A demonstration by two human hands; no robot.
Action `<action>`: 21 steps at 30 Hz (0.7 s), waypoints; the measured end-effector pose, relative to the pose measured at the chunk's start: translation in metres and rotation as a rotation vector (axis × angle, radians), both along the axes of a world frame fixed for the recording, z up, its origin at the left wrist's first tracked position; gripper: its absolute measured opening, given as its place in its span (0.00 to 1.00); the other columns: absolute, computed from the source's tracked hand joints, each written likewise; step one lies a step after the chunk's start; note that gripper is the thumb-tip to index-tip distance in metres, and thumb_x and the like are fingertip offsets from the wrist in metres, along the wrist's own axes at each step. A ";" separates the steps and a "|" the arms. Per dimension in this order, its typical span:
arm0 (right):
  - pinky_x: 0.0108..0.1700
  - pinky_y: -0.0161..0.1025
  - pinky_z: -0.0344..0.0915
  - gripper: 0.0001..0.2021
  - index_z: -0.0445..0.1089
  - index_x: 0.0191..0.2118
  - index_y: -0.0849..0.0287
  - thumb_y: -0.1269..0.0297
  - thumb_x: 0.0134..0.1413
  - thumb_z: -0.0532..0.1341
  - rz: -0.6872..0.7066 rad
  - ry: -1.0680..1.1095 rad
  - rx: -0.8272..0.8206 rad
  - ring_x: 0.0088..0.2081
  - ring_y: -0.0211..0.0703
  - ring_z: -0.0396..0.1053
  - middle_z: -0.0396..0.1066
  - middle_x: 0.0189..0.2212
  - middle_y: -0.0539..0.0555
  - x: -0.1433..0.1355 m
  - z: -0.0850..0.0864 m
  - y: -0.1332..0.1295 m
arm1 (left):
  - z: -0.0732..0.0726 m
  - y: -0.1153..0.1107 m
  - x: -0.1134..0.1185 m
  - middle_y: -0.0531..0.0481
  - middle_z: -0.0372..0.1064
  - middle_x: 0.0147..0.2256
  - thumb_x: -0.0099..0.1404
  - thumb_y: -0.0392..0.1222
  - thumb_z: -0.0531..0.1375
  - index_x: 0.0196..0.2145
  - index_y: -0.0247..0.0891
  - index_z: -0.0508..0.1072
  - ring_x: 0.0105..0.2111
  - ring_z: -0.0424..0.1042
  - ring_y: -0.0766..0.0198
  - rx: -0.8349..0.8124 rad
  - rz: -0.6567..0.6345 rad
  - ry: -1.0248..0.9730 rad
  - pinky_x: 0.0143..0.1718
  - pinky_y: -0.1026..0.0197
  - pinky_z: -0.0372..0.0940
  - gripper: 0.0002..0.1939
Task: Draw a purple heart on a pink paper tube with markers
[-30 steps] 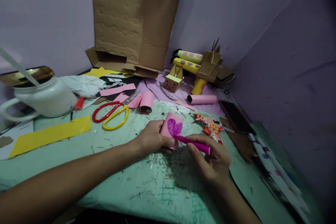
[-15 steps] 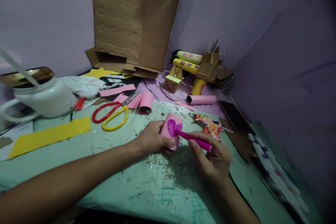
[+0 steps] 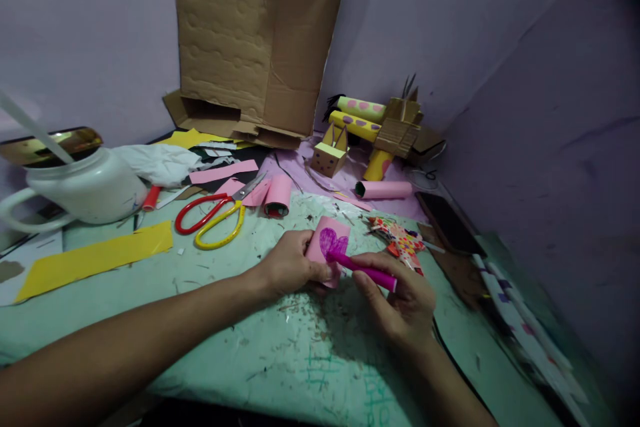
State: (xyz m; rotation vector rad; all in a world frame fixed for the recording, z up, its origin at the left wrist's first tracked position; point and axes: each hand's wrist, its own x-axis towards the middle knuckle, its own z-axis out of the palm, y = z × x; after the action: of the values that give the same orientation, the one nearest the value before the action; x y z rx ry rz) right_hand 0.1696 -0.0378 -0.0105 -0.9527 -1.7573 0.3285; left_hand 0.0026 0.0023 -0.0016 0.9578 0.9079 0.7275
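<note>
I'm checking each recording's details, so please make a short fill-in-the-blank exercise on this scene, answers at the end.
1. The left hand holds a small pink paper piece, and the right hand holds a slim magenta marker at its purple drawing, shaped like a ____.
2. The metal-bladed scissors have one red handle and one ____ one.
3. The round white mug stands on the person's ____ side.

Missing words: heart; yellow; left.

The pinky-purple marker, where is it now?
In the head view, the pinky-purple marker is just right of centre, in the right hand, its tip at the purple heart on the pink piece that the left hand holds.
</note>
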 end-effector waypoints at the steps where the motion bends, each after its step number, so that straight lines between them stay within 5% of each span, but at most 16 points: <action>1: 0.29 0.37 0.71 0.08 0.73 0.38 0.55 0.72 0.53 0.61 0.001 0.002 -0.002 0.29 0.42 0.75 0.77 0.29 0.51 0.000 -0.001 0.001 | 0.000 0.000 0.000 0.50 0.70 0.22 0.37 0.33 0.66 0.27 0.32 0.71 0.22 0.70 0.63 0.012 -0.002 0.003 0.23 0.62 0.66 0.15; 21: 0.31 0.39 0.71 0.07 0.73 0.39 0.55 0.70 0.54 0.61 -0.056 -0.002 -0.010 0.30 0.43 0.75 0.76 0.30 0.51 0.003 -0.002 0.004 | 0.000 -0.001 0.000 0.51 0.69 0.23 0.37 0.34 0.67 0.28 0.31 0.71 0.21 0.68 0.64 0.024 -0.004 0.010 0.20 0.62 0.66 0.17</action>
State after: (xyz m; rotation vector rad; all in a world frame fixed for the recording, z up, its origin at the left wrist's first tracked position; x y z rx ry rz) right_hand 0.1727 -0.0341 -0.0128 -1.0075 -1.7293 0.3005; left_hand 0.0026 0.0016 -0.0018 0.9850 0.9078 0.7326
